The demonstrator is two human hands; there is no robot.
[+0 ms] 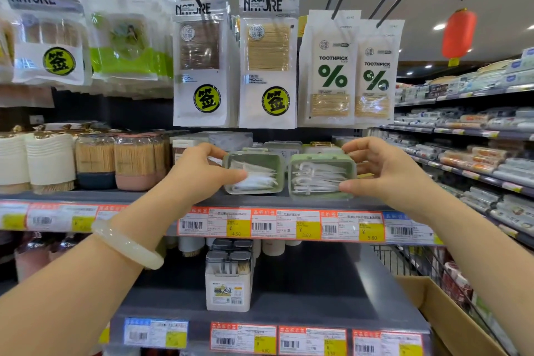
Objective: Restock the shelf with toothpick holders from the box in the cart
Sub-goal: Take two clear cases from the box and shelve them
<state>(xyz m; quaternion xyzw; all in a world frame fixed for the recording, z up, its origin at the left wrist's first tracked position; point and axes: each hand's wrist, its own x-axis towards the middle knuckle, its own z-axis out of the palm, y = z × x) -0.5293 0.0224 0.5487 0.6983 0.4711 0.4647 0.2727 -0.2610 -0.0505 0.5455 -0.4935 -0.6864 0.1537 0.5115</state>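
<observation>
The head view looks at a shop shelf [161, 196] at chest height, with both arms reaching forward to it. Two green cases with clear fronts stand side by side near the front edge of the shelf, white picks visible inside each.

The left hand [199, 173] holds the left green case [254, 172]: the thumb lies across its clear front low down and the fingers curl over its upper left corner. A pale bangle [128, 244] sits on that wrist.

The right hand [384, 170] holds the right green case [320, 175]: the thumb presses at its lower right corner and the fingers curl over its top right edge. The two cases stand just apart, with a narrow gap between them. More cases of the same kind stand behind them, partly hidden.

To the left on the same shelf stand jars of toothpicks [115, 159] with pink and dark bases, and beyond them stacks of white paper cups [31, 159]. Above hang bags of toothpicks [265, 66] on black hooks. Price labels [277, 224] in red and yellow run along the front edge of the shelf.

On the shelf below stands a white box of toothpicks [228, 289] with a grey lid. At the lower right, a corner of a brown cardboard box [450, 318] shows, with the wire side of a cart [404, 260] behind it. Further shelves of goods run away on the right, and a red lantern [459, 33] hangs from the ceiling.
</observation>
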